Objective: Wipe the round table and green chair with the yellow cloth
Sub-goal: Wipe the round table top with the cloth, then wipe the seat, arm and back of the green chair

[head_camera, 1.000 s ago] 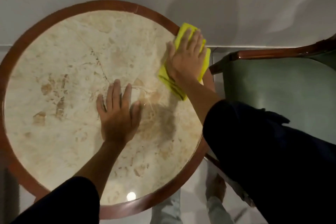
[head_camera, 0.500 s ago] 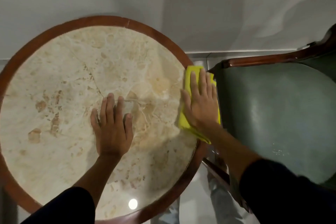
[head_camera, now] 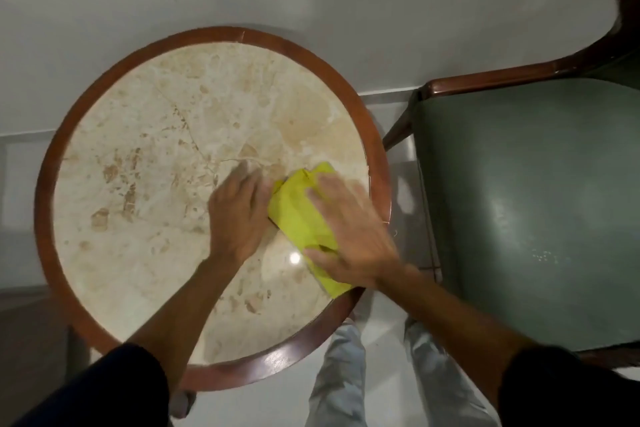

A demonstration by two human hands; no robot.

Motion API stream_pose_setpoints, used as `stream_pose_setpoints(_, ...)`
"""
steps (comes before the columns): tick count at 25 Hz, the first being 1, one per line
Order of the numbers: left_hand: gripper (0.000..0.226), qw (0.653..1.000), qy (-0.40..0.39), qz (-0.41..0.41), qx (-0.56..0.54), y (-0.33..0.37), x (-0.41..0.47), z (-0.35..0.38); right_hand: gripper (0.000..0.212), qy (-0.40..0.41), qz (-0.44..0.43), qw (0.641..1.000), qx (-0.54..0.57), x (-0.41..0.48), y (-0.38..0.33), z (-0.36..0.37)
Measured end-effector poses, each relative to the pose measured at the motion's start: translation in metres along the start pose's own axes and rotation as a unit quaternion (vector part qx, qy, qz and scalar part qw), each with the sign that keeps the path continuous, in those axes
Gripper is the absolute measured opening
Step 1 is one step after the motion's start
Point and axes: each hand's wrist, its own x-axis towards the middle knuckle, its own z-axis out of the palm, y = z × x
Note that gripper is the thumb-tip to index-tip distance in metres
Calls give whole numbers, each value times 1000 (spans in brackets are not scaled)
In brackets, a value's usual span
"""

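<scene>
Round marble-topped bench (head_camera: 149, 163) with a red-brown wooden rim: polished, veined, glossy. Green padded chair (head_camera: 526, 204) just beside it, smooth, not yet wiped, we judge. Our right hand (head_camera: 349, 239) presses flat, fingers (head_camera: 320, 196) spread, on the folded yellow cloth (head_camera: 298, 215) near the bench's right edge. Left hand (head_camera: 237, 215) touches the cloth's edge, likely steadying; its fingers are blurred and we cannot tell.

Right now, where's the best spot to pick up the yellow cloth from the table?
Probably the far corner of the yellow cloth, which pokes out uncovered past the right hand. Come from above with fingers pinching the raised fold, since the rest lies flat under the palm.
</scene>
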Motion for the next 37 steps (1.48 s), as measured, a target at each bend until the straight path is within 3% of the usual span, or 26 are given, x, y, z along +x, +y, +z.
stream_pose_setpoints(1,56,999,-45,6,14,10,-10,6,94,49,155,986,26,-21,1,-2)
stream_pose_setpoints(2,53,997,-73,5,18,19,-18,14,102,75,328,939,67,-40,0,-5)
stream_pose_setpoints(3,49,997,-76,4,13,26,-24,21,105,62,473,865,157,-55,-3,-7)
stream_pose_setpoints(4,41,998,-59,6,4,33,-30,27,98,41,559,776,289,-65,-6,-9)
stream_pose_setpoints(6,21,999,-22,-18,-36,51,-45,34,51,46,581,601,547,-78,-6,-9)
stream_pose_setpoints(7,21,997,-19,-41,-65,60,-50,36,33,60,573,577,579,-82,0,-15)
stream_pose_setpoints(9,30,983,-35,-95,-153,89,-58,43,29,121,555,610,553,-96,22,-39)
stream_pose_setpoints(12,54,927,-62,-103,-356,151,-72,68,44,225,484,753,385,-118,73,-100)
stream_pose_setpoints(14,58,912,-126,-79,-382,199,-86,98,49,248,432,831,248,-132,114,-143)
stream_pose_setpoints(15,54,924,-172,-46,-338,217,-95,113,55,252,418,855,176,-138,133,-157)
stream_pose_setpoints(17,41,963,-212,74,-149,236,-104,137,69,232,440,867,16,-150,166,-157)
stream_pose_setpoints(18,35,972,-178,141,-64,237,-99,143,71,211,474,854,-41,-155,174,-146)
stream_pose_setpoints(22,39,948,-82,253,175,204,-10,146,88,116,573,811,8,-145,161,-69)
stream_pose_setpoints(24,55,921,-76,257,281,175,31,142,87,130,537,833,-27,-120,170,-53)
stream_pose_setpoints(28,67,916,-71,239,315,147,49,146,62,107,361,920,-111,-62,249,-78)
stream_pose_setpoints(30,65,921,-65,238,303,149,49,147,61,106,385,907,-132,-53,308,-106)
stream_pose_setpoints(32,61,926,-62,241,283,153,51,144,62,120,482,860,-118,-80,356,-130)
stream_pose_setpoints(34,58,928,-59,240,278,155,50,141,63,171,596,782,-66,-136,366,-135)
stream_pose_setpoints(36,57,928,-60,243,275,158,49,140,64,224,693,684,-44,-186,327,-113)
stream_pose_setpoints(37,56,928,-60,245,272,157,48,140,64,234,715,658,-45,-199,290,-93)
